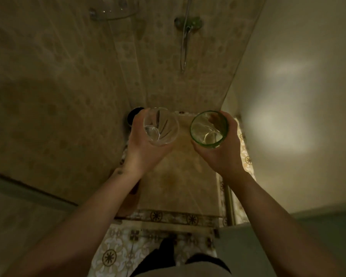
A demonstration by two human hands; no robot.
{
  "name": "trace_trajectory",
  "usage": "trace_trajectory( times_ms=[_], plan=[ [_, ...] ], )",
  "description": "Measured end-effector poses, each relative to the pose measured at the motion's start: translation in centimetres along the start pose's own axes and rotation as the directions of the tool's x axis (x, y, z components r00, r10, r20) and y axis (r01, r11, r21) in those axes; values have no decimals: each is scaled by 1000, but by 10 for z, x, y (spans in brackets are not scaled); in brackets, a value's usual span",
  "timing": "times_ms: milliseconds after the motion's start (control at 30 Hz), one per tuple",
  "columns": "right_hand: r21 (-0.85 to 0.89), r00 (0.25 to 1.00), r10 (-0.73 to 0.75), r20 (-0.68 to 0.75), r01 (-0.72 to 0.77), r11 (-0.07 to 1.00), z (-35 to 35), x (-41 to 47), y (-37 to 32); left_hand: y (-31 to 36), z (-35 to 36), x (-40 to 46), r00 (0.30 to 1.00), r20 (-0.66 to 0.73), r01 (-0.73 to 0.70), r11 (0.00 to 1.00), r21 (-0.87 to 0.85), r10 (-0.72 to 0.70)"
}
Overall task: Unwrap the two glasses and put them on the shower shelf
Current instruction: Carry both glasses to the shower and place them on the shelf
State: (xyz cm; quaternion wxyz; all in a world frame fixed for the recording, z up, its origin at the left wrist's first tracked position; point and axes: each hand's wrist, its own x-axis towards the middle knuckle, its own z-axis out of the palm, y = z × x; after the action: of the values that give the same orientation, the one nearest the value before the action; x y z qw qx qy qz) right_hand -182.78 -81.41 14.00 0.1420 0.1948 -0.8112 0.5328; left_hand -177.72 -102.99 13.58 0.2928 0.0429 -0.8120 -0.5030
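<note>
Glasses bare and in hand: lift them to the shelf

Glasses are both free of wrapping, so what is left looks like the placing. Your left hand (142, 148) is curled around the clear glass (160, 127), fingers closed on its wall from the 9 o'clock side; your right hand (221, 150) is wrapped around the green glass (209, 128) from 3 o'clock. The two glasses sit side by side, near each other but apart, mouths up, out over the shower floor (180, 176). The shower shelf (116, 11) is the clear curved one high on the tiled wall at 11 o'clock, well apart from your hands. Raise one glass at a time, keep it upright, and set its base fully down before loosening your fingers. Keep the rims from knocking together, and steer clear of the shower hose (185, 48) at 12 o'clock
</note>
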Motion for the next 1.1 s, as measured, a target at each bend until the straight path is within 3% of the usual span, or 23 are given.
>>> trace_trajectory(
  times_ms=[367, 800, 933, 1100],
  plan=[
    [-23, 999, -22, -30, 21, 1000, 64, 130, 40, -55, 24, 123, 996, -81, -25, 1000, -9, 24],
    [-6, 993, 79, 85, -79, 997, 131, 341, 165, -146, 112, 318, 994, -105, 22, 1000, 3, -22],
    [54, 998, 33, 60, -36, 998, 146, 418, 189, -158, 129, 385, 993, -107, 43, 997, -65, -50],
    [93, 996, -18, 88, 10, 996, 172, 490, 196, -168, 131, 452, 990, -143, 2, 1000, -7, -3]
  ],
)
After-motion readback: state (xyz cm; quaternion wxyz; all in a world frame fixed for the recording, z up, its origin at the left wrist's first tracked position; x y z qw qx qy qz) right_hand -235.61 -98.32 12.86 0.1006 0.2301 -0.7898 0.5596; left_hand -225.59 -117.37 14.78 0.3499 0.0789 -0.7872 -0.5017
